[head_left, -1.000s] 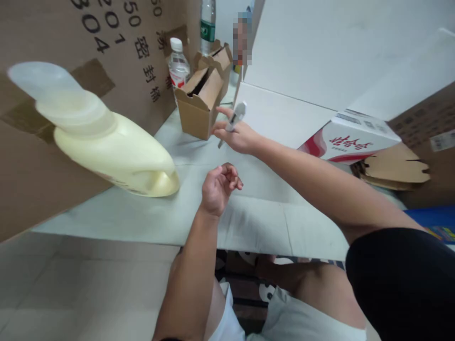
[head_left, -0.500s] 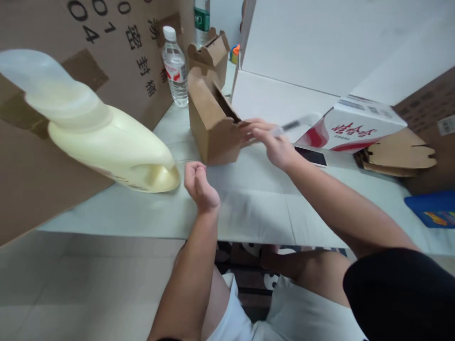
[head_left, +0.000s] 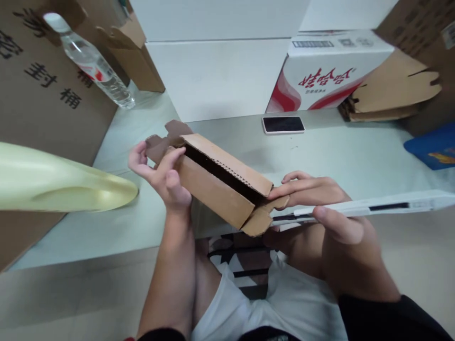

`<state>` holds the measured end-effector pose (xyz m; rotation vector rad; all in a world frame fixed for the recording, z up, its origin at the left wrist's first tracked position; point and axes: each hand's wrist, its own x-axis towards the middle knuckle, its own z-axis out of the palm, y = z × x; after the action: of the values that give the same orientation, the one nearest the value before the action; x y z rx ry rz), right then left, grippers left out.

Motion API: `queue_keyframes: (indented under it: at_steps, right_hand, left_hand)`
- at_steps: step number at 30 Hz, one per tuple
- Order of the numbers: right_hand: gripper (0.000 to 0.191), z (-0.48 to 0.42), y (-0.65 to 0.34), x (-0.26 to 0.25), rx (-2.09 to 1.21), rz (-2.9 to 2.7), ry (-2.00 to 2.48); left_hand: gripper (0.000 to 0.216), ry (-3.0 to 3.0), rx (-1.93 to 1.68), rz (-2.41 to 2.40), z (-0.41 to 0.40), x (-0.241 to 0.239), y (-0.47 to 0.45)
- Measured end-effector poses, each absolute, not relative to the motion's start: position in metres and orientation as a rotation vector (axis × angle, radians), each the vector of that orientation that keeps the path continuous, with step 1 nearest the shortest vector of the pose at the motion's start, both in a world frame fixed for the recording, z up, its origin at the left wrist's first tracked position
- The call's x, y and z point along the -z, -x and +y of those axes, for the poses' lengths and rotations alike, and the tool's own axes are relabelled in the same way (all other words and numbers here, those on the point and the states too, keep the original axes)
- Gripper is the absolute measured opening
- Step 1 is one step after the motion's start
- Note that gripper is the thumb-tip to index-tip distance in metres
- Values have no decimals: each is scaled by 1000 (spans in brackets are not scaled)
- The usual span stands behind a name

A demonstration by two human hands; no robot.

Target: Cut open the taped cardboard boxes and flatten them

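A small open brown cardboard box (head_left: 216,187) lies tilted above the table's front edge, held between both hands. My left hand (head_left: 159,173) grips its far-left end, fingers curled round the flaps. My right hand (head_left: 320,208) touches the box's near-right flap with its fingertips while the thumb and fingers pinch a long white utility knife (head_left: 373,208) that sticks out to the right.
A pale yellow plastic jug (head_left: 64,182) lies at the left against a big brown carton (head_left: 39,90). A water bottle (head_left: 95,68), another small cardboard box (head_left: 137,57), white boxes (head_left: 220,76), a red-and-white carton (head_left: 323,71), a phone (head_left: 283,124), flat cardboard pieces (head_left: 391,90) and a blue item (head_left: 432,149) stand behind.
My right hand pulled the small box from the back of the table toward me. My left hand rose and took hold of its other end. The view tilted down and closer.
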<state>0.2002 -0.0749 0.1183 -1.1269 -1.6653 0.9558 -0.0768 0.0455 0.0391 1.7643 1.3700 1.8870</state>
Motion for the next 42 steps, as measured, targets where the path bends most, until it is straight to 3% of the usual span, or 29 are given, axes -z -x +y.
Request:
queue_keyframes:
  at_steps: [5,11,15,18,23,28,33,37,42]
  right_hand:
    - [40,-61,-223,-112,-1010,-1726,1059]
    - [41,-50,-225,-94,-1125,-1783,1041]
    - [53,-43,-222,-81,-1205,-1935,1066]
    - [48,-41,-222,-76,-1200,-1867,966]
    - [45,-42,-222,-75,-943,-1495,1052]
    - [42,-36,-215,-69,-1260,-1662,975]
    - [38,-30,-210,-60,-1305,-1577,878]
    - [40,-23,-212,-49,-1254,-1188,920]
    - [46,-14,-213,-41,-1496,-1065,1053]
  left_hand:
    - [32,-1478,-2123,1327,46,-45,70]
    - [23,-1384,-2132,1184,42,-43,63]
    - [42,-1460,-2139,1322,46,-38,64]
    - [56,-1576,-2012,1432,47,-37,67]
    - [44,-1742,-1832,1407,43,-37,72]
    - [38,-1785,-1702,1400,42,-37,76]
    - [29,-1829,-1533,1394,41,-39,82]
    - [29,-1748,-1631,1433,48,-36,93]
    - [36,-1362,-1912,1602,61,-34,106]
